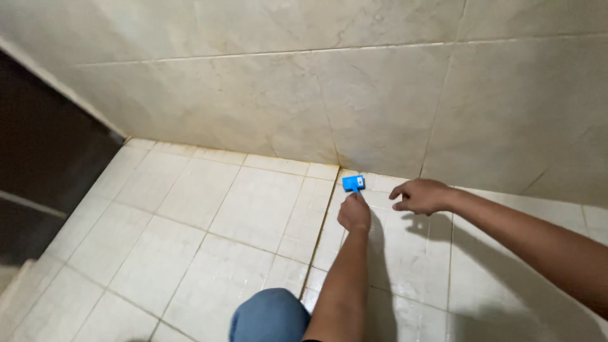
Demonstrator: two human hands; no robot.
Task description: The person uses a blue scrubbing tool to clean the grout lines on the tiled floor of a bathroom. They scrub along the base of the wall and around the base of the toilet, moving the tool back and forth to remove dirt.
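Knee (269, 313) lowest in view; L hand (354, 214) grips blue brush (353, 183) at floor's (190, 240) wall edge, R hand (421, 196) loosely curled, empty, just beside.

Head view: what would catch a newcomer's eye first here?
The small bright blue tool stands out against the pale floor tiles, right where the floor meets the marbled wall. The left hand holds it by its handle, while the right hand hovers just beside it over the floor. A blue-clad knee fills the bottom edge.
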